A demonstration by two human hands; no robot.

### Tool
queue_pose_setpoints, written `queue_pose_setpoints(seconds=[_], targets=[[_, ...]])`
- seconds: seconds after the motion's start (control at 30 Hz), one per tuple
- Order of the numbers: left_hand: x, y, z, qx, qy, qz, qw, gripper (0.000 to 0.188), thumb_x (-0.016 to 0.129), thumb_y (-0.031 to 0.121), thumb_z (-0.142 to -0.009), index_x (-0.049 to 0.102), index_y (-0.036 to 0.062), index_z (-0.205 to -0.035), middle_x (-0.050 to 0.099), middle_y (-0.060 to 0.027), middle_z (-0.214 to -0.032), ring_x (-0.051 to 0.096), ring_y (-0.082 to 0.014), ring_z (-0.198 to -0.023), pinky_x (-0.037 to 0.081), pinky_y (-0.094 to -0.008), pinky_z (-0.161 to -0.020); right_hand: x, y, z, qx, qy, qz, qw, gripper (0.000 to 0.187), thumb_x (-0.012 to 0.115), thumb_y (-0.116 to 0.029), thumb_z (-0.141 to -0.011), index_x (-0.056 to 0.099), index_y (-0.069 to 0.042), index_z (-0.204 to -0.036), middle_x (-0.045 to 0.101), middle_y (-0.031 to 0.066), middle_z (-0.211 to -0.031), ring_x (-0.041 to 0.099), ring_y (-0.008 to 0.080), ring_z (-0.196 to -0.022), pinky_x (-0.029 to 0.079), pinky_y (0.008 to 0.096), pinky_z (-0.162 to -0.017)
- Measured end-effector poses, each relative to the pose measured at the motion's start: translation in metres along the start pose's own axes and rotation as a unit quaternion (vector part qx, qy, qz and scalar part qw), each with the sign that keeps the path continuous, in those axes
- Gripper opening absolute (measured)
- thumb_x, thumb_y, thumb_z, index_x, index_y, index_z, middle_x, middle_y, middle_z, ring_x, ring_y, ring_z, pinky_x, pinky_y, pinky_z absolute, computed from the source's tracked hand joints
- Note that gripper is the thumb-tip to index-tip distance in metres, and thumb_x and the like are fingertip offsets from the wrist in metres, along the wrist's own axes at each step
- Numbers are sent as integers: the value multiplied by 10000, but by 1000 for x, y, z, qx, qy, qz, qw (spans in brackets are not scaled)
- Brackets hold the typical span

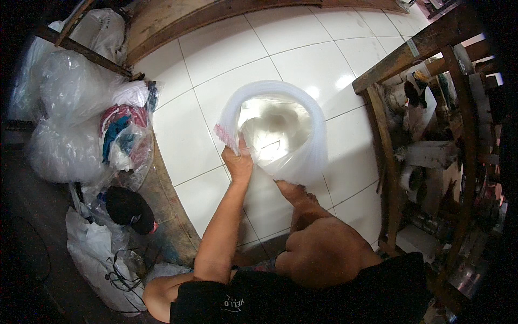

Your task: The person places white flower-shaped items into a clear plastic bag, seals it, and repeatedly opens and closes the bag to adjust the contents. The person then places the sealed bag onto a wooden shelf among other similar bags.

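Observation:
In front of me is a large piece of translucent plastic sheeting [318, 129], curved round into a ring with a whitish, layered rim. Thin shiny film shows inside the ring, and pink marks run along its left end. My left hand [238, 159] is closed on the left edge, just below those marks. Close to the near edge, where the plastic narrows, is my right hand [291, 191]. It appears curled against the sheeting, though its fingertips are hidden. Whether the plastic is a bag or a loose sheet I cannot tell.
White floor tiles [205, 59] lie beneath the plastic. Clear bags [65, 146], bundled cloth and a black cap [129, 210] crowd the left side, by a wooden board [167, 202]. A wooden rack [386, 167] with assorted items stands on the right.

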State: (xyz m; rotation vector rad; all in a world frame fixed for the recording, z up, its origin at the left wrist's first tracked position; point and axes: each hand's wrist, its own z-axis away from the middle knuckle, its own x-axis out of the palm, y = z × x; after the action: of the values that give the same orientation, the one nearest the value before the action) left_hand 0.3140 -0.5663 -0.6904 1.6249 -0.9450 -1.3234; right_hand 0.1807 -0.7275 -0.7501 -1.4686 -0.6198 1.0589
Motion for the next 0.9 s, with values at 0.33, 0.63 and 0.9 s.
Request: queue_pose_setpoints(seconds=[0.33, 0.63, 0.9], targets=[[-39, 93, -69, -26, -179, -137, 974, 270, 551, 183, -881, 652, 27, -1078, 674, -222, -844, 668, -340, -789, 496, -397, -726, -33, 38, -44, 35, 83, -237, 967, 368, 540, -208, -948, 483, 12, -1238, 548, 145, -1185, 535, 260, -1080, 412, 391, -986], [-66, 88, -135, -179, -328, -206, 904, 334, 573, 196, -806, 644, -81, -979, 670, -198, -801, 656, -287, -718, 505, -382, -673, -50, -27, -79, 275, -52, -468, 838, 615, 387, -508, -983, 402, -34, -1375, 529, 134, -1288, 490, 289, -1203, 346, 424, -1067], [-100, 24, -113, -272, -324, -130, 897, 364, 620, 193, -812, 626, -119, -999, 645, -128, -800, 602, -186, -651, 486, -336, -591, -40, -5, -79, 272, -88, -254, 924, 488, 595, -296, -934, 430, 21, -1265, 567, 142, -1178, 572, 232, -1057, 466, 384, -932]])
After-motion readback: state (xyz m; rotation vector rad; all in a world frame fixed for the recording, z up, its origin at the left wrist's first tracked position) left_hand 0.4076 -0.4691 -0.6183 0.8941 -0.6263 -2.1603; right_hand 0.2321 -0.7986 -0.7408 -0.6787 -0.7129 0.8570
